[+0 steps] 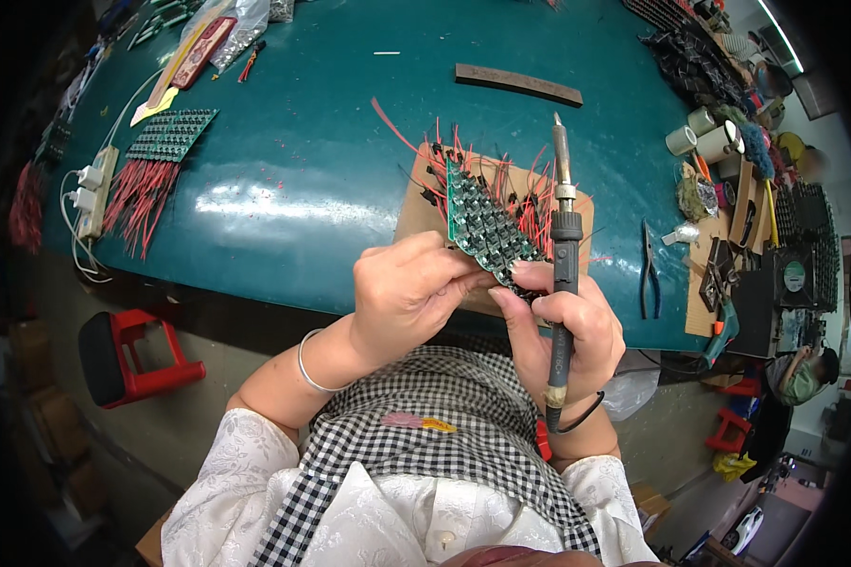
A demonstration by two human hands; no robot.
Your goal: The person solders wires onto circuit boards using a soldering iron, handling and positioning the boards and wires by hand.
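**While Two Hands Pinch a Circuit-Board Panel, a Soldering Iron Points Away**

As the left hand [411, 285] pinches the near-left edge of the green circuit-board panel [487, 219], a light, steady hold should suit best, with the panel tilted over the cardboard sheet [412, 215]. The right hand [581, 326] pinches the panel's near corner between thumb and finger while also carrying the soldering iron [565, 250]; its tip, possibly hot, is best kept clear of the red wires [537, 223] and fingers.

Whether a wire is caught between the left fingertips cannot be told. The panel's underside and wire roots are hidden, the iron's handle covers part of the right hand, and its cord [586, 416] drops out of sight near the wrist.
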